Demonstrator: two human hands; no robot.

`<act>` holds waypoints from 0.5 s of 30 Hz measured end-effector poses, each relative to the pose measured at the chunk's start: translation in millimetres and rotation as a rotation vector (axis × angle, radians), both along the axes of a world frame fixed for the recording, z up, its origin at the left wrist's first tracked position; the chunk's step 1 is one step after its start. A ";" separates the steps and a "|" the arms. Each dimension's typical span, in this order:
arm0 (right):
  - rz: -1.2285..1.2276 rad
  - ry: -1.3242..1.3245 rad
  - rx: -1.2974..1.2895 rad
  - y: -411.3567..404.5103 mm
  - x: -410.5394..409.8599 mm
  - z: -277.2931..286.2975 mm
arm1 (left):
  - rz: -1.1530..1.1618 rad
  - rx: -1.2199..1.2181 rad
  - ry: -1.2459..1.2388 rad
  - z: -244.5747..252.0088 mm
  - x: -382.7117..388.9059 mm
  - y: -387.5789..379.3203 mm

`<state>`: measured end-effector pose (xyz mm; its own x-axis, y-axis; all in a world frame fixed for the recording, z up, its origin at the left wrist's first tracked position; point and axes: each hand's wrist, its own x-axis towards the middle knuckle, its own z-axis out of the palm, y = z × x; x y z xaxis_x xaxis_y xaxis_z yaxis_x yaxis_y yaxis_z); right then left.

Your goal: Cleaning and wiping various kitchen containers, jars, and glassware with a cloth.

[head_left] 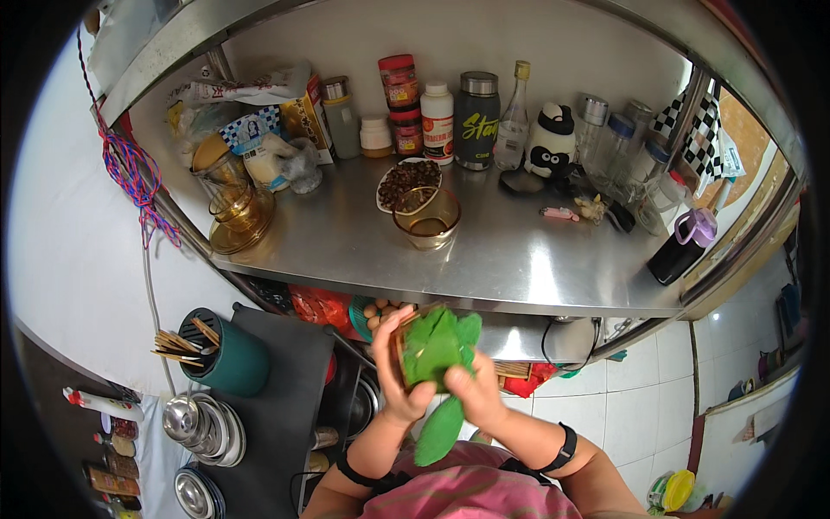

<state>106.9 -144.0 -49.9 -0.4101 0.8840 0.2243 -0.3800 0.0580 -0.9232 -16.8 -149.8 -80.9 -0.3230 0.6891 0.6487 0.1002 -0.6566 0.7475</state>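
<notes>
In front of my body, my left hand (395, 383) grips an amber glass vessel (398, 350), seen only as a brown edge. A bright green cloth (436, 353) hides most of it. From the other side my right hand (480, 389) holds the cloth, thumb pressed on its front. One long flap of the cloth hangs below my hands. Beyond them, a clear amber glass bowl (426, 224) stands on the steel shelf (337, 240). Right behind that bowl is a white dish (382, 201) of small dark brown pieces.
Stacked amber glassware (241, 224) sits at the shelf's left. Bottles and jars line the back, with a black tumbler (476, 123) among them. At the right stands a purple-lidded bottle (684, 246). Lower left are a green utensil holder (240, 360) and metal bowls (207, 431).
</notes>
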 end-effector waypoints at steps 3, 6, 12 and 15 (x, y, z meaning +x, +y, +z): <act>-0.184 -0.293 0.662 -0.8 -9.4 -18.3 | -0.216 0.028 -0.386 9.6 7.0 -8.1; -0.197 -0.421 1.005 28.4 6.1 -36.4 | -0.487 -0.584 -0.767 21.3 -2.7 -11.1; -0.059 -0.244 0.170 12.4 24.0 -27.3 | -0.182 -0.455 0.043 -3.2 -0.2 -26.6; 0.046 -0.162 0.093 7.9 27.2 -3.0 | -0.104 -0.377 0.134 6.2 3.7 -21.8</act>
<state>134.1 -136.1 -52.9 -0.4869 0.8420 0.2322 -0.2314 0.1320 -0.9639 -13.1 -171.6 -74.7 -0.1691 0.9110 0.3761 0.1606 -0.3511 0.9225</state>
